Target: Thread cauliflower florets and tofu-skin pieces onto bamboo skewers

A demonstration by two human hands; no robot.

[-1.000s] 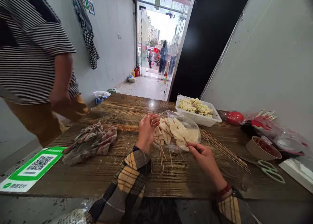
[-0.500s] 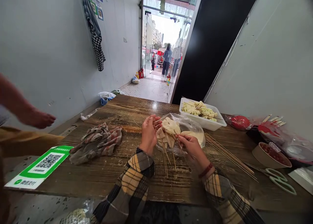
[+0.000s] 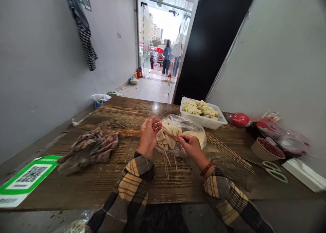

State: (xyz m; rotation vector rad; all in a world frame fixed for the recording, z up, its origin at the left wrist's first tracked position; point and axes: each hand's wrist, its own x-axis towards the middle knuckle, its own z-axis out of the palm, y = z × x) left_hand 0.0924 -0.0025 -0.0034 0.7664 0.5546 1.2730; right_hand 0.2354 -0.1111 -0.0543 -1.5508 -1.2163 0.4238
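My left hand point(image 3: 148, 136) is closed on a bunch of bamboo skewers loaded with pale tofu-skin pieces point(image 3: 166, 135), their sticks pointing down toward me. My right hand point(image 3: 190, 145) pinches a thin skewer at the pieces, right beside the left hand. Behind them lies a clear plastic bag point(image 3: 193, 131) holding more pale sheets. Both hands are over the middle of the dark wooden table point(image 3: 107, 178).
A white tray of skewered food point(image 3: 202, 111) stands at the back. Loose bamboo skewers point(image 3: 230, 152) lie right of the bag, then scissors point(image 3: 274, 168), a bowl of red sauce point(image 3: 267, 149) and bagged items. A crumpled cloth point(image 3: 88, 149) and a green QR sign point(image 3: 24, 180) lie left.
My right hand moved from the table up to the skewered pieces beside my left hand. The person in the striped shirt at left has gone out of view.
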